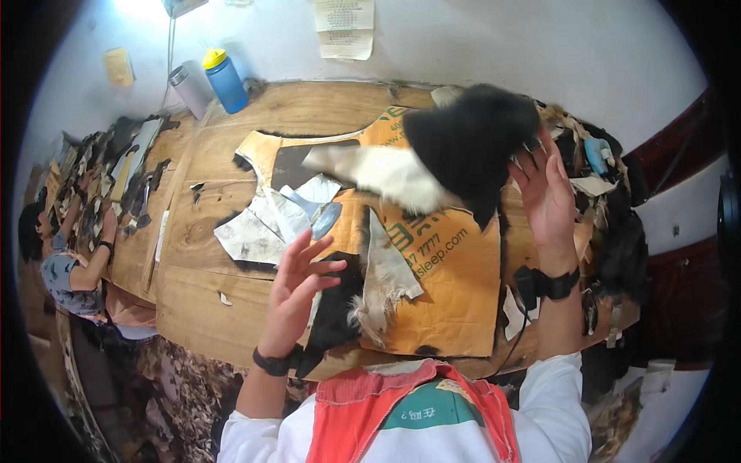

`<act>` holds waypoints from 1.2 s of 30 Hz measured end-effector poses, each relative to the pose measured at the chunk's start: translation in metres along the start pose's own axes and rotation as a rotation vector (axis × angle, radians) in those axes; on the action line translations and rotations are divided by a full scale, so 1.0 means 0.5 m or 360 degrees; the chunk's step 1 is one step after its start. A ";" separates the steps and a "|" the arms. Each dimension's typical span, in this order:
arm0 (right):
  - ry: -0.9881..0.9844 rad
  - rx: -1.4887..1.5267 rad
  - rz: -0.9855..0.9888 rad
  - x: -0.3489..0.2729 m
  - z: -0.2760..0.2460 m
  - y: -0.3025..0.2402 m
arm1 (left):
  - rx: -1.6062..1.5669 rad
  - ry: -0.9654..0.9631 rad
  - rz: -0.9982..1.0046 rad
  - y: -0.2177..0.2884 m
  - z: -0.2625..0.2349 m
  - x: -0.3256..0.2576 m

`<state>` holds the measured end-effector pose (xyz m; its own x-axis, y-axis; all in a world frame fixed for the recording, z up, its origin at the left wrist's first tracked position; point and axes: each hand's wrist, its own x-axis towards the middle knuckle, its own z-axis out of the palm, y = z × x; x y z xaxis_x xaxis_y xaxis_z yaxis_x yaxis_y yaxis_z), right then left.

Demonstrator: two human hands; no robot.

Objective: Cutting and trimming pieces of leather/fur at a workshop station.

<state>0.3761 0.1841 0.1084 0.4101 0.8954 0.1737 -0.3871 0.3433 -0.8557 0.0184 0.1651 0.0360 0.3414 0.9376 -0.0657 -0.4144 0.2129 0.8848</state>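
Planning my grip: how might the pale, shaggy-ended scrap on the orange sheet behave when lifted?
The pale scrap is probably floppy, since it looks thin. Its narrow top may droop, and its wispy hairs could shed.

The right hand (546, 189) is raised, fingers spread, beside a blurred black fur piece (475, 139); whether they touch is unclear. The left hand (299, 284), also open-fingered, hangs near white pieces (251, 239) on the wooden table (185, 266). A cream piece (382, 174) and a pale fur scrap (386, 270) show over the orange sheet (455, 312). 2 black wristbands (272, 363) are visible, 1 per arm. A blue bottle (226, 86) stands beside a lilac bottle (188, 94).
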 end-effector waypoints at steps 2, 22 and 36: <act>0.0032 0.0084 0.0024 0.010 0.021 0.031 | 0.0253 0.0062 -0.0045 -0.040 -0.036 -0.005; -0.0438 -0.2236 -0.0703 -0.177 -0.025 0.101 | 0.1311 0.0513 -0.0103 -0.121 -0.081 -0.104; -0.1232 -0.2152 -0.0293 -0.295 -0.064 0.236 | 0.1086 0.0364 0.0223 -0.166 -0.029 -0.097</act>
<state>0.2962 0.0835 -0.0338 -0.3051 0.9394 0.1562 0.7912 0.3414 -0.5074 0.0239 0.1058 -0.0408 0.1083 0.9933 0.0407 0.2017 -0.0621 0.9775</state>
